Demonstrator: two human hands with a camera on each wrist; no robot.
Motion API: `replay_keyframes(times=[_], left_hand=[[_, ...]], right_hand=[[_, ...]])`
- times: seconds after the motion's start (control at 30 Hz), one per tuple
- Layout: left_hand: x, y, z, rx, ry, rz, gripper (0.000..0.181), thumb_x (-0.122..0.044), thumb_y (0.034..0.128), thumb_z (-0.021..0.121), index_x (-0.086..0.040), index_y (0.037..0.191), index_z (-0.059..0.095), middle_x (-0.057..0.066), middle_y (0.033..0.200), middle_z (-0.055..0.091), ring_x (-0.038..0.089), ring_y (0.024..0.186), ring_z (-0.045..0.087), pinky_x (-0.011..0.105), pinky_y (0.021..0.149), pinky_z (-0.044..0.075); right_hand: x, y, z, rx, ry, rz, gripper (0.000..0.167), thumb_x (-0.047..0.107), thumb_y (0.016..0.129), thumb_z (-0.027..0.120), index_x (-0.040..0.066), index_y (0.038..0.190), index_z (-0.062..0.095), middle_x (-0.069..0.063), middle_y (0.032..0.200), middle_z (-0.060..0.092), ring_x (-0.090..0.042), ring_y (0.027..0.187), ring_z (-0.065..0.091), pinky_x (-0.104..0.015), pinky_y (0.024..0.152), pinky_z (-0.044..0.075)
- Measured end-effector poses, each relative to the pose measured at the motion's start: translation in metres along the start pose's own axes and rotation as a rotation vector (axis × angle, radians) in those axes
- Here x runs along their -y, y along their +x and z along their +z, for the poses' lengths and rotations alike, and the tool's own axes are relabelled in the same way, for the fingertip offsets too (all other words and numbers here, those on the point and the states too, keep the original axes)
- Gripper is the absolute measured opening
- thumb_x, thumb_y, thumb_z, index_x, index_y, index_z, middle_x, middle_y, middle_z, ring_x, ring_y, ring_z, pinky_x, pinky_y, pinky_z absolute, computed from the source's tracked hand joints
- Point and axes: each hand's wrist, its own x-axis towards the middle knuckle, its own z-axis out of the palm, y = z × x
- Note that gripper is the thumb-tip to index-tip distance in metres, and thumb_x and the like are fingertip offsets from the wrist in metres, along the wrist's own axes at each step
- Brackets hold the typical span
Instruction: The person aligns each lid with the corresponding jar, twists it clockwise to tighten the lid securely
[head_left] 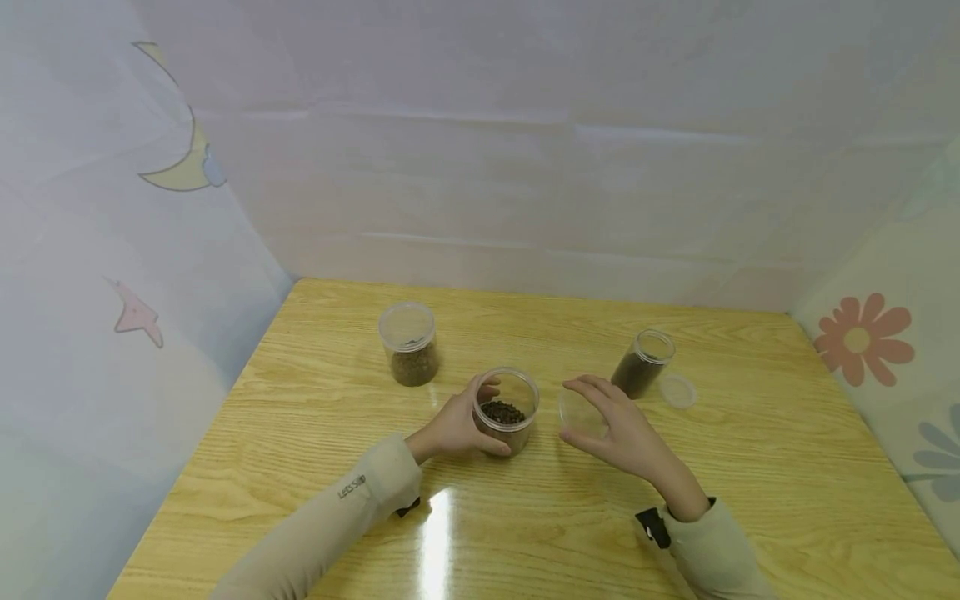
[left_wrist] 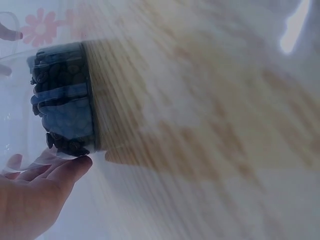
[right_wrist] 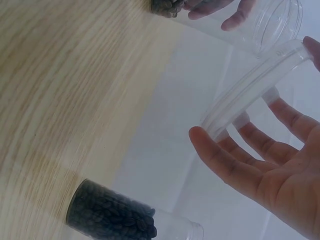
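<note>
Head view shows the left hand (head_left: 456, 423) with fingers curled round a lidless wide jar of coffee beans (head_left: 512, 427) on the bench (head_left: 330, 433). Just to its right, the right hand (head_left: 622, 429) pinches a clear lid (head_left: 579, 417), fingers spread to its width, tilted and apart from the jar. The step looks like lid handling; fitting it would call for levelling it over the rim while the jar is steadied. An open narrow jar (head_left: 642, 364), close beyond the right knuckles, could be bumped; a small lid (head_left: 678, 390) lies beside it. Far left stands another jar (head_left: 410, 346), seemingly lidded.
</note>
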Motion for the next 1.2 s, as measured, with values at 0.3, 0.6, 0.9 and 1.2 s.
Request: replay_keyframes(times=[0.3,0.6,0.9,1.2], left_hand=[[-0.001,-0.004,0.0,0.013,-0.011,0.02,0.103,-0.022,0.061,0.086,-0.01,0.14,0.022,0.016,0.137,0.038,0.028,0.126,0.036,0.042,0.103,0.028],[0.002,-0.007,0.001,0.028,0.0,0.027,0.102,-0.024,0.0619,0.085,-0.006,0.14,0.021,0.016,0.136,0.038,0.027,0.126,0.037,0.042,0.103,0.029],[0.001,-0.011,0.003,0.028,-0.014,0.037,0.101,-0.023,0.0618,0.085,-0.007,0.139,0.023,0.017,0.136,0.039,0.028,0.125,0.038,0.042,0.103,0.029],[0.0,-0.015,0.004,0.03,-0.019,0.038,0.101,-0.022,0.062,0.085,-0.007,0.14,0.022,0.016,0.137,0.038,0.027,0.126,0.037,0.041,0.102,0.03]], right_hand=[[-0.001,-0.001,0.001,-0.002,0.009,0.0,0.063,0.035,0.079,0.07,0.01,0.131,0.045,-0.019,0.133,0.04,-0.042,0.12,0.036,-0.062,0.088,0.034],[-0.004,-0.002,0.004,-0.015,0.022,-0.019,0.064,0.034,0.079,0.071,0.008,0.131,0.045,-0.018,0.131,0.043,-0.041,0.117,0.041,-0.058,0.084,0.04],[-0.002,-0.007,0.007,-0.01,0.104,-0.003,0.065,0.03,0.077,0.073,0.01,0.132,0.044,-0.018,0.132,0.042,-0.041,0.112,0.045,-0.042,0.067,0.051],[-0.003,-0.009,0.01,-0.009,0.164,-0.012,0.064,0.029,0.078,0.073,0.007,0.131,0.045,-0.018,0.131,0.043,-0.041,0.11,0.046,-0.043,0.065,0.052]])
